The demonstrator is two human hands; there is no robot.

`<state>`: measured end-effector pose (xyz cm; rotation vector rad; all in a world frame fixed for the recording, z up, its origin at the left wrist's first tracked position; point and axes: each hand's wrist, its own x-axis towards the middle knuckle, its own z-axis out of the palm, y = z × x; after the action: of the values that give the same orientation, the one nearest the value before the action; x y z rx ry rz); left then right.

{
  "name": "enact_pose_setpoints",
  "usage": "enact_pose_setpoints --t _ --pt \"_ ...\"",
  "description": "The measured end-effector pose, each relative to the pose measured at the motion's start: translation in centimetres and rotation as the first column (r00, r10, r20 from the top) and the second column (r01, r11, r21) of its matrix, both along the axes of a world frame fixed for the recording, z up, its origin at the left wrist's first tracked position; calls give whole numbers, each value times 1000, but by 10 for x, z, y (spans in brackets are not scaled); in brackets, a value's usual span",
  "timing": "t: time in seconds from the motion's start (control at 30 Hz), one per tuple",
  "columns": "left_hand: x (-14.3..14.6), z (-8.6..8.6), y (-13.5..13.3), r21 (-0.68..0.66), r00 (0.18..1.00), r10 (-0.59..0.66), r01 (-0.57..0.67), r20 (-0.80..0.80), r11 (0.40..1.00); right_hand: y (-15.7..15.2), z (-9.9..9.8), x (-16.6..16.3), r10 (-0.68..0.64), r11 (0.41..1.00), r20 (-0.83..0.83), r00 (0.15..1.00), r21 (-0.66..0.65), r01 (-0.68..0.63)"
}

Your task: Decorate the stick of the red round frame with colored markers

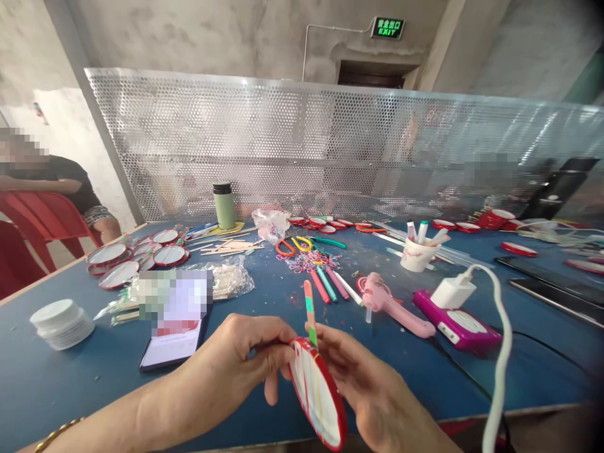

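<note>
Low in the middle of the view, both my hands hold a round red-rimmed lid (317, 393) with rubber bands stretched across it. A coloured wooden stick (309, 313) stands up behind its top edge. My left hand (240, 358) is closed on the lid's left rim, thumb and fingers pinching it. From the right, my right hand (363, 384) cups the lid and grips it along with the stick's base. The lid is tilted, edge toward me, above the blue table (94, 371).
A phone (172, 336) lies left of my hands. A pink glue gun (391, 305), a magenta power bank (460, 327) with white charger and cable, markers, scissors, loose rubber bands, a cup of pens, stacked red lids, a green bottle and stick bags cover the table. Another person sits far left.
</note>
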<state>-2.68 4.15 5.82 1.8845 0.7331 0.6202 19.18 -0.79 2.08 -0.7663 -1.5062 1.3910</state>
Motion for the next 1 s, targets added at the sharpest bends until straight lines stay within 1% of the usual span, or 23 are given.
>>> enact_pose_setpoints --t 0.03,0.1,0.17,0.27,0.33,0.43,0.5,0.57,0.63,0.67,0.7,0.73,0.8,0.87,0.9,1.0 --pt "1 1 1 -2 1000 -9 9 14 1000 0 -2 -4 44 998 -54 998 -36 -46" --pt "3 2 1 -23 999 -25 26 38 999 -3 -3 -12 65 992 -150 987 -94 -80" --pt "5 3 1 -48 998 -29 32 62 998 -5 0 -19 38 988 -200 979 -140 -67" --pt "6 6 1 -47 996 -23 27 82 999 -4 1 -26 3 985 -211 977 -166 -39" --pt "5 9 3 13 998 -9 8 66 1000 -1 -4 -28 8 987 -212 977 -157 -42" --pt "4 10 7 165 999 22 -29 42 986 2 -11 -30 10 993 -211 977 -116 -35" --pt "4 8 10 191 998 42 -51 49 980 0 -11 -31 -62 993 -189 980 -111 41" --pt "3 6 9 123 993 106 -111 46 986 -2 -7 -30 -159 986 -126 979 -74 151" --pt "2 5 5 51 977 215 -215 4 975 -3 0 -28 -277 960 7 961 53 277" --pt "1 5 2 34 966 258 -257 -18 966 -1 3 -26 -355 929 94 930 150 339" --pt "0 5 -2 32 955 294 -293 -32 956 0 5 -25 -441 883 180 879 261 390" --pt "-1 6 -5 23 952 302 -301 -43 953 3 6 -23 -531 824 250 810 374 425" --pt "-1 7 -12 25 953 294 -293 -66 956 8 7 -22 -682 698 338 648 563 442" --pt "2 8 -15 63 951 295 -290 -94 955 12 5 -22 -783 592 371 500 690 416" --pt "4 8 -15 89 947 304 -296 -106 951 13 4 -23 -817 550 375 438 736 394" --pt "11 8 -13 125 931 340 -325 -136 938 14 1 -28 -883 451 362 298 831 326"
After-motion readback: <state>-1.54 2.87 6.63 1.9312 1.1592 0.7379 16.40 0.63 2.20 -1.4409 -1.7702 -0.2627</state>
